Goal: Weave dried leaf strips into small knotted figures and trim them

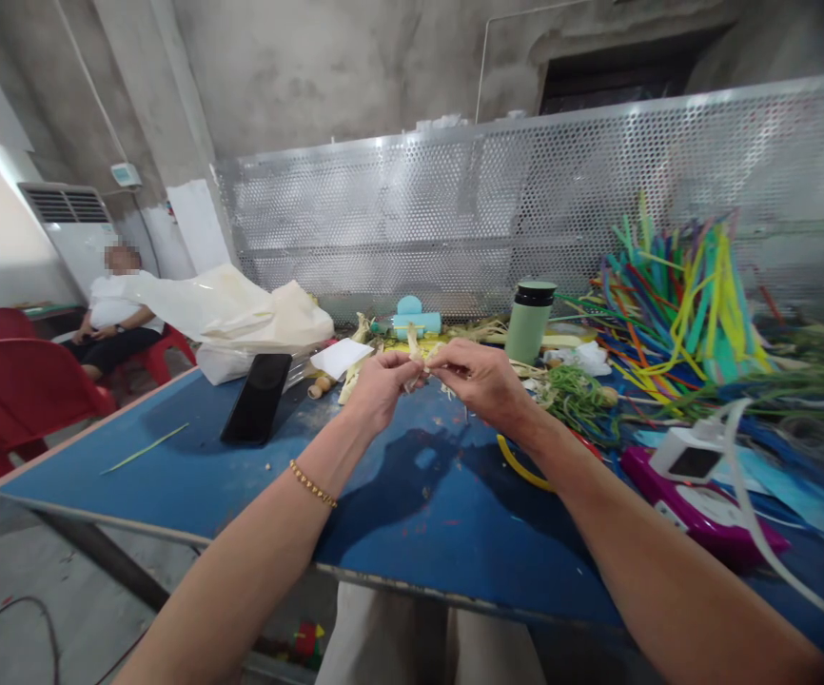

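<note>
Both your hands pinch a pale leaf strip above the blue table.

Your left hand (378,382) and right hand (480,374) meet fingertip to fingertip, each closed on the pale strip (414,354), held up over the blue table (412,514). You look to be mid-fold or mid-twist; the next move likely needs a firm, even pinch. A black phone (257,398) lies left, a green flask (530,320) behind, and coloured strips (676,304) fan out to the right.

Phone (256,398) on table (169,476) left of both hands, flask (530,321) behind them, strip bundle (676,295) far right.
</note>
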A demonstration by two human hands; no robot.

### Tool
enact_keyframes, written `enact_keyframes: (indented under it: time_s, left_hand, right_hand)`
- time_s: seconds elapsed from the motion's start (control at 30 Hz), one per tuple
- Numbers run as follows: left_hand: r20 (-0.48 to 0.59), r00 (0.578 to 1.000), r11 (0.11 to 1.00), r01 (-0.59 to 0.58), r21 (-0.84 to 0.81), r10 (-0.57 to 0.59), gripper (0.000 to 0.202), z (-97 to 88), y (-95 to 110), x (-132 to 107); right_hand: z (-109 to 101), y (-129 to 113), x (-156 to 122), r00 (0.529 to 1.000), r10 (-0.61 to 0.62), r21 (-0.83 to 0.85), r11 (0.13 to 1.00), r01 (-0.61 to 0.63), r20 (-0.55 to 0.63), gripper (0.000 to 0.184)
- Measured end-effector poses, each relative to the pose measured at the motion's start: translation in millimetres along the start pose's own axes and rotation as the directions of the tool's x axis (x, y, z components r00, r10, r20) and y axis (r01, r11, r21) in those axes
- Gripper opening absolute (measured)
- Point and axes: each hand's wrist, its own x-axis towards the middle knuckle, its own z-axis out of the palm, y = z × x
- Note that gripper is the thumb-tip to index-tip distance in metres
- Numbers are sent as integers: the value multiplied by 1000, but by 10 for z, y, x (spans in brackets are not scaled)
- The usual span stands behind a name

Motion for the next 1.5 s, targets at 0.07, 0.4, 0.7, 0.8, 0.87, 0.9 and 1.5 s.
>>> enact_keyframes:
  time_s: [0.07, 0.4, 0.7, 0.8, 0.87, 0.9, 1.5]
  left_hand:
    - [-18, 1000, 1000, -6, -8, 6, 17, 4, 7, 3]
    - [-9, 995, 995, -97, 36, 98, 19, 29, -70, 3]
    - [23, 997, 996, -78, 39, 77, 18, 40, -88, -14]
    - [32, 996, 996, -82, 42, 81, 20, 52, -85, -23]
    - [34, 996, 995, -87, 52, 85, 21, 54, -91, -24]
    - [35, 996, 995, -85, 55, 83, 21, 53, -95, -23]
    - [-96, 991, 980, 77, -185, -96, 22, 27, -79, -5]
  right_hand:
    - [-22, -18, 19, 993, 81, 13, 997, -80, -81, 13]
    - [49, -40, 34, 940, 340, 16, 940, -340, -3, 22]
    - [59, -24, 19, 904, 424, 75, 901, -427, 53, 20]
    - [52, -38, 17, 895, 440, 102, 889, -445, 75, 22]
    - [58, -39, 17, 890, 449, 110, 883, -456, 83, 22]
    - [62, -37, 17, 889, 450, 107, 883, -458, 88, 21]
    - [209, -202, -104, 992, -32, -271, 960, 65, 123, 13]
